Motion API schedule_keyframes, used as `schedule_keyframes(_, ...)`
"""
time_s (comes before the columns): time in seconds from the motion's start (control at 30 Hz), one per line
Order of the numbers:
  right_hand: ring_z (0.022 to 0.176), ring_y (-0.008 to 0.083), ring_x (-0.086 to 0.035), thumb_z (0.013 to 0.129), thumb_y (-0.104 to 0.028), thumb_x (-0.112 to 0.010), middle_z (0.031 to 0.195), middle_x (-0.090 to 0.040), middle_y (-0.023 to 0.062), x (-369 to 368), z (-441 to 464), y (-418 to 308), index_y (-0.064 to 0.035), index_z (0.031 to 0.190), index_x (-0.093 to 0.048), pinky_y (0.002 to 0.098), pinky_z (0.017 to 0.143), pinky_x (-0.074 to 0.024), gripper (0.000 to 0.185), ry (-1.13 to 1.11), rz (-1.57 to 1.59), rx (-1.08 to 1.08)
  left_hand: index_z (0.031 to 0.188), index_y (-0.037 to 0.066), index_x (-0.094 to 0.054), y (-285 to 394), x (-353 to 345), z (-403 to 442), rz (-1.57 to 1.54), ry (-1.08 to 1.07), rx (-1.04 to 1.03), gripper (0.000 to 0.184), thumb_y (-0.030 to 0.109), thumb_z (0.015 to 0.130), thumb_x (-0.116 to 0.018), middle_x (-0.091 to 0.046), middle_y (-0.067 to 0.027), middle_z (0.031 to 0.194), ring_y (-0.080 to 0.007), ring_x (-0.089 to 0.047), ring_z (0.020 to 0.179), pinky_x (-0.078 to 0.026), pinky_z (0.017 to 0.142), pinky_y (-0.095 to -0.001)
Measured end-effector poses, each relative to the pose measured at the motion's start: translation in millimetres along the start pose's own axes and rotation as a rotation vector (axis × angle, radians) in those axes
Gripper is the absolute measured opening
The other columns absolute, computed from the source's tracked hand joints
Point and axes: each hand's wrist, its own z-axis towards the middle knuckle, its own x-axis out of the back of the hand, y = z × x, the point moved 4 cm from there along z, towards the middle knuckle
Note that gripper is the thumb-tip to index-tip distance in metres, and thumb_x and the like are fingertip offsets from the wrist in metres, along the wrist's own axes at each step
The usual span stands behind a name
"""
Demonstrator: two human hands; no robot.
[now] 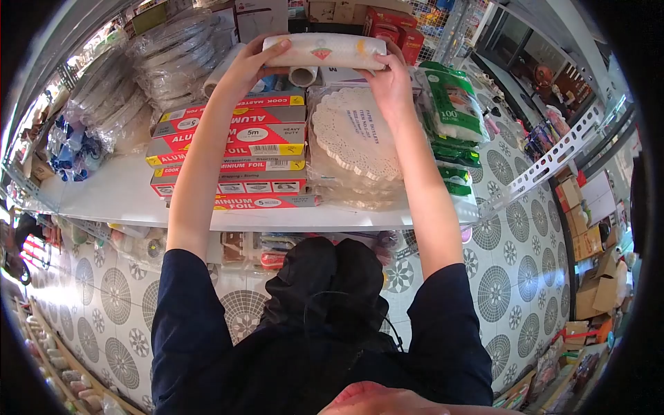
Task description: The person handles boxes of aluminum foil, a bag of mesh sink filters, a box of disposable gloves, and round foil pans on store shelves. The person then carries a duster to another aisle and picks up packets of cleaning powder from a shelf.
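A white roll (339,52) printed with small colourful pictures, one like a watermelon slice, lies crosswise between my hands above the back of the shelf. My left hand (257,61) is closed around its left end, thumb on top. At the right end, my right hand (389,72) grips it with the thumb in front and the other fingers mostly hidden behind. Just below the roll, the end of another roll (303,76) shows. Stacked aluminium foil boxes (256,135) sit under my left forearm. Packs of round paper doilies (353,131) lie beside my right forearm.
Plastic-wrapped round items (173,55) are piled at the left of the white shelf (270,220). Green packs (453,104) lie at its right end, and red boxes (398,31) stand behind. A perforated metal bar (557,149) juts out at the right. Cardboard boxes (598,287) stand along the right side.
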Motion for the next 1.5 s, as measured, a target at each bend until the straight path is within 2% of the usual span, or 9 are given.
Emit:
schedule_keyframes(0.43, 0.101, 0.0291, -0.059, 0.088, -0.025, -0.062, 0.112, -0.057, 0.0182, 20, 1, -6, 0.0048, 0.118, -0.047, 0.0449, 0.085, -0.0552, 0.045, 0.177, 0.137, 0.088, 0.127, -0.004, -0.048, -4, 10, 29, -0.029, 0.017, 0.045, 0.065, 0.051, 0.091, -0.051, -0.059, -0.0169, 0.119, -0.0240, -0.061, 0.102, -0.053, 0.084, -0.0367)
schedule_keyframes(0.57, 0.109, 0.0314, -0.053, 0.079, -0.006, -0.068, 0.122, -0.045, 0.0200, 43, 5, -6, 0.0010, 0.121, -0.031, 0.0445, 0.089, -0.0539, 0.057, 0.413, 0.149, 0.214, 0.125, -0.001, -0.051, -30, 1, 64, 0.976, -0.052, -0.035, 0.072, 0.056, 0.081, -0.060, -0.061, -0.0185, 0.117, -0.0294, -0.060, 0.105, -0.048, 0.088, -0.0363)
schedule_keyframes(0.83, 0.110, 0.0260, -0.048, 0.069, -0.015, -0.079, 0.115, -0.046, 0.0178, 34, 0, 0, 0.0001, 0.116, -0.035, 0.0386, 0.093, -0.0424, 0.066, 0.461, -0.582, 0.255, 0.120, 0.001, -0.057, -55, -22, 72, 1.109, 0.081, 0.065, 0.070, 0.044, 0.066, -0.070, -0.064, -0.0257, 0.106, -0.0343, -0.062, 0.102, -0.049, 0.089, -0.0375)
schedule_keyframes(0.93, 0.101, 0.0312, -0.049, 0.065, -0.019, -0.081, 0.107, -0.048, 0.0182, 1, -10, -8, 0.0004, 0.114, -0.040, 0.0392, 0.091, -0.0385, 0.067, 0.255, -0.985, 0.456, 0.108, 0.004, -0.066, -18, 3, 60, 1.072, 0.432, -0.032, 0.057, 0.042, 0.066, -0.069, -0.067, -0.0236, 0.096, -0.0357, -0.065, 0.093, -0.051, 0.083, -0.0392)
schedule_keyframes(1.0, 0.099, 0.0368, -0.049, 0.062, -0.017, -0.081, 0.105, -0.047, 0.0199, -7, -1, 7, 0.0003, 0.111, -0.042, 0.0405, 0.089, -0.0390, 0.065, 0.073, -1.197, 0.546, 0.104, 0.004, -0.067, -3, 22, 49, 1.027, 0.388, 0.046, 0.054, 0.042, 0.066, -0.068, -0.067, -0.0238, 0.093, -0.0359, -0.065, 0.092, -0.051, 0.082, -0.0398)
schedule_keyframes(1.1, 0.102, 0.0372, -0.050, 0.063, -0.014, -0.079, 0.107, -0.049, 0.0211, -52, 3, 29, 0.0018, 0.108, -0.046, 0.0415, 0.087, -0.0411, 0.057, -0.141, -1.305, 0.412, 0.094, 0.004, -0.069, 14, 21, 28, 0.996, 0.354, 0.058, 0.048, 0.042, 0.066, -0.066, -0.068, -0.0233, 0.086, -0.0372, -0.066, 0.088, -0.051, 0.078, -0.0404)
schedule_keyframes(1.17, 0.101, 0.0380, -0.054, 0.066, -0.012, -0.077, 0.106, -0.052, 0.0227, -60, 27, 90, 0.0026, 0.106, -0.050, 0.0423, 0.083, -0.0445, 0.051, -0.504, -1.409, -0.145, 0.091, 0.004, -0.069, 6, 11, 19, 0.966, 0.364, -0.061, 0.045, 0.041, 0.066, -0.065, -0.068, -0.0227, 0.082, -0.0372, -0.066, 0.086, -0.052, 0.077, -0.0399)
schedule_keyframes(1.27, 0.096, 0.0320, -0.058, 0.070, -0.018, -0.075, 0.100, -0.061, 0.0191, -51, 34, 129, 0.0001, 0.097, -0.058, 0.0394, 0.085, -0.0450, 0.036, -0.491, -1.472, 0.409, 0.111, 0.009, -0.063, 1, 1, 14, 1.097, 0.344, -0.061, 0.051, 0.040, 0.071, -0.067, -0.066, -0.0246, 0.094, -0.0382, -0.064, 0.091, -0.052, 0.079, -0.0411)
schedule_keyframes(1.5, 0.108, 0.0334, -0.057, 0.077, -0.027, -0.070, 0.114, -0.061, 0.0197, -31, 33, 72, -0.0025, 0.110, -0.059, 0.0391, 0.092, -0.0444, 0.042, -0.568, -1.348, -0.053, 0.119, 0.011, -0.060, -5, -14, 8, 1.638, 0.110, -0.032, 0.058, 0.054, 0.081, -0.059, -0.055, -0.0259, 0.119, -0.0408, -0.058, 0.106, -0.050, 0.086, -0.0453)
